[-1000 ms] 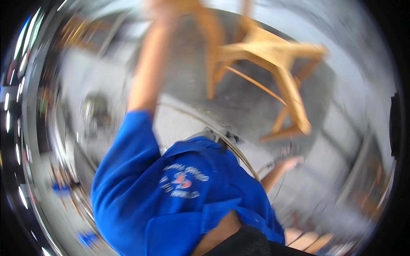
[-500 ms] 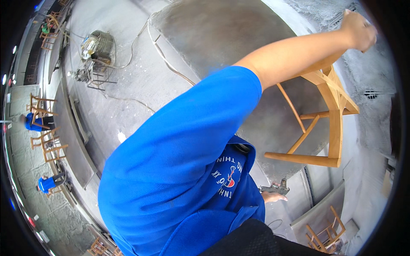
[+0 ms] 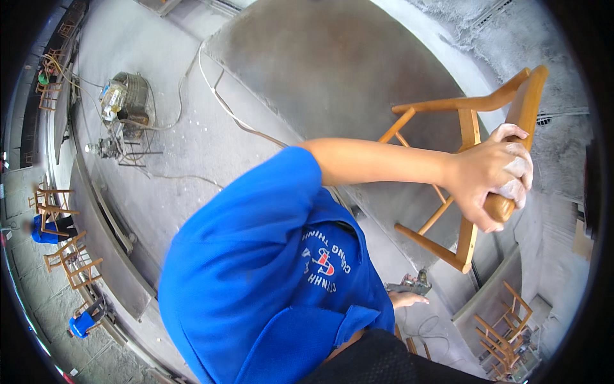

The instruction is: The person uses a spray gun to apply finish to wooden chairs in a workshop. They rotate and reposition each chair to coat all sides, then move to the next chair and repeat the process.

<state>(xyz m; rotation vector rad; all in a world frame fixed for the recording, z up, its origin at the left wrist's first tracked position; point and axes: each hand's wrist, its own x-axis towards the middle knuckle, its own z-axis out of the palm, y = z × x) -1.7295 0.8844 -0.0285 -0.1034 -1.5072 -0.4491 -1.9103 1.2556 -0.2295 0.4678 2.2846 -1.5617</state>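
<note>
One wooden chair [image 3: 469, 128] is tilted at the right of the head view, partly in front of a broad dark grey surface [image 3: 320, 57]. Wrapped around the end of its curved rail is the person's left hand [image 3: 499, 173], fingers whitened. Lower down, the right hand [image 3: 409, 299] holds a grey metal tool [image 3: 410, 282], its grip partly hidden. White lettering curves around a red-and-white emblem [image 3: 325, 261] on the blue shirt [image 3: 256, 217]. Farther left stands a round, ribbed machine [image 3: 131, 96]; two co-workers in blue [image 3: 45, 229] are near the left edge.
</note>
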